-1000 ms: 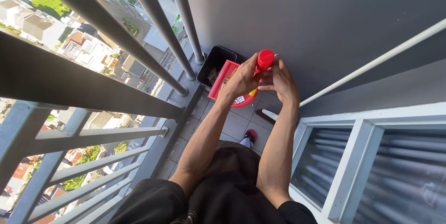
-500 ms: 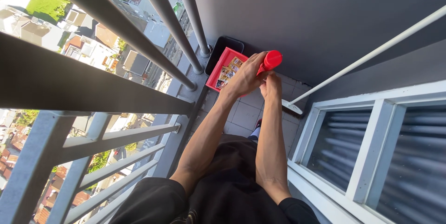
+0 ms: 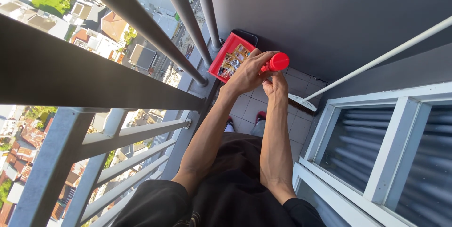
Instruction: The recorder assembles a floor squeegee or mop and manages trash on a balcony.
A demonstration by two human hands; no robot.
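Both hands up on a red bottle, out on a high balcony

Left hand (image 3: 245, 74) is wrapped round the bottle body while the right hand (image 3: 275, 86) pinches just under the red cap (image 3: 278, 61), probably so one steadies and the other twists. It's held over the tiled floor (image 3: 292, 128), with a red box (image 3: 230, 57) below by the railing (image 3: 183, 15) and a white pole (image 3: 376, 62) leaning on the wall.

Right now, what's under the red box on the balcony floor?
A black bin shows behind the red box; only its rim peeks out. The left hand covers the box's lower corner, so what's under there can't be seen.
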